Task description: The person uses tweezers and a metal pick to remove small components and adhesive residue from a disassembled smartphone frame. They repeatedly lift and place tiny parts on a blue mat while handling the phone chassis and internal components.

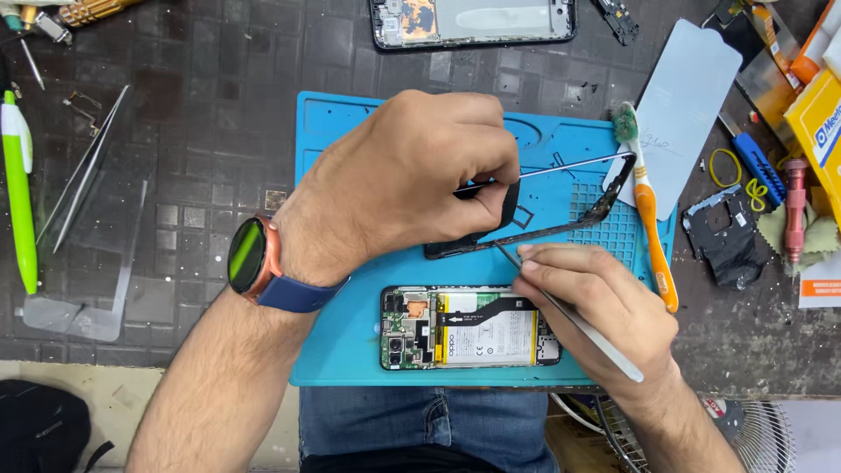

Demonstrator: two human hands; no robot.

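My left hand (412,175) grips the tilted phone frame (604,206) over the blue mat (350,333); my right hand (596,307) pinches tweezers (569,320) at its lower edge, beside the opened phone (469,337).

- 2 hands: left hand (412,175), right hand (596,302)
- 1 phone frame (561,229), black, held up over mat
- 1 pr tweezers (574,320)
- 1 blue work mat (350,342)
- 2 opened phones: one on mat (469,327) w/ battery showing, one at top edge (473,22)
- 1 toothbrush (648,219), orange/white
- 1 wristwatch (254,263), blue strap
- 2 rubber bands, yellow (725,166), (756,191)
- 1 blue-handled screwdriver (758,166)
- 1 green/white pen (17,184)
- 1 pale screen film sheet (688,105)
- 1 black back-cover piece (723,236)
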